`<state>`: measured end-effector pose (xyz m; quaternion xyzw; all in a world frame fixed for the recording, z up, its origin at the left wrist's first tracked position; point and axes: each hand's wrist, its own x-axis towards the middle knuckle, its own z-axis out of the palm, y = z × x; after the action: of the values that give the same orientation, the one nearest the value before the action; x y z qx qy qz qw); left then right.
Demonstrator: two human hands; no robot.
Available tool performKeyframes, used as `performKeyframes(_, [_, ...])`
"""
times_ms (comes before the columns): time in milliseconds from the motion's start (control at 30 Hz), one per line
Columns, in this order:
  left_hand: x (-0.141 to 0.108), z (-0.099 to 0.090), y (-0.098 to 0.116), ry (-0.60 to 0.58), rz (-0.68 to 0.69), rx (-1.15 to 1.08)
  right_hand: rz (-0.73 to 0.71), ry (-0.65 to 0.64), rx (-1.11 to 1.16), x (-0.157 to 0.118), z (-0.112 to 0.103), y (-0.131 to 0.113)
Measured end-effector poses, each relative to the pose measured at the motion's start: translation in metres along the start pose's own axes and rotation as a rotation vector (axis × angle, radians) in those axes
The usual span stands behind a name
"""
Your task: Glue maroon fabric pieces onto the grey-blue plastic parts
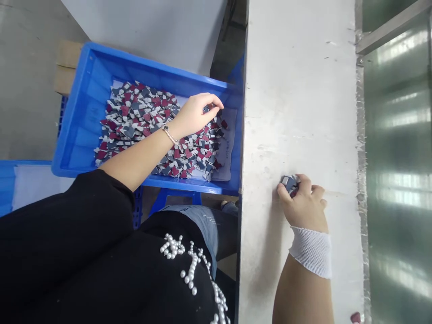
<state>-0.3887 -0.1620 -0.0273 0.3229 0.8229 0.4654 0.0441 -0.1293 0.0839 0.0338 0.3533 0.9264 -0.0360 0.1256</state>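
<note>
My left hand (195, 116) reaches into a blue plastic crate (148, 67), its fingertips pinching a small dark grey piece (206, 108) above a heap of small red, white and grey pieces (135, 119). The heap lies on a white sheet (227, 144) in the crate. A thin bracelet (169, 134) circles my left wrist. On the white bench top (297, 90), my right hand (303, 204) grips a small cluster of grey pieces (289, 183). White net bandage (312, 252) wraps my right wrist.
A second blue crate (6, 180) sits at lower left, and cardboard (67, 65) stands behind the first. My black pearl-trimmed sleeve (172, 247) fills the lower left. A green-grey metal panel (398, 157) runs along the bench's far side, with a small red object (355, 317) at its edge.
</note>
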Motion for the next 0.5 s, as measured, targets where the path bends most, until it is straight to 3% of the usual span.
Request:
performKeyframes(133, [0.007,-0.004,0.042,-0.053,0.125,-0.008,0.066,-0.035,0.099,-0.001,-0.005,-0.004])
performKeyframes(233, [0.004,0.006,0.074,-0.080,0.204,-0.031,0.103,-0.034,0.209,-0.003,-0.004,-0.011])
performKeyframes(367, [-0.021,0.040,0.105,-0.188,0.245,-0.106,0.104,-0.004,0.387,0.005,-0.008,-0.011])
performKeyframes(500, [-0.064,0.093,0.139,-0.533,0.313,-0.130,0.087,0.050,0.568,0.012,-0.027,0.020])
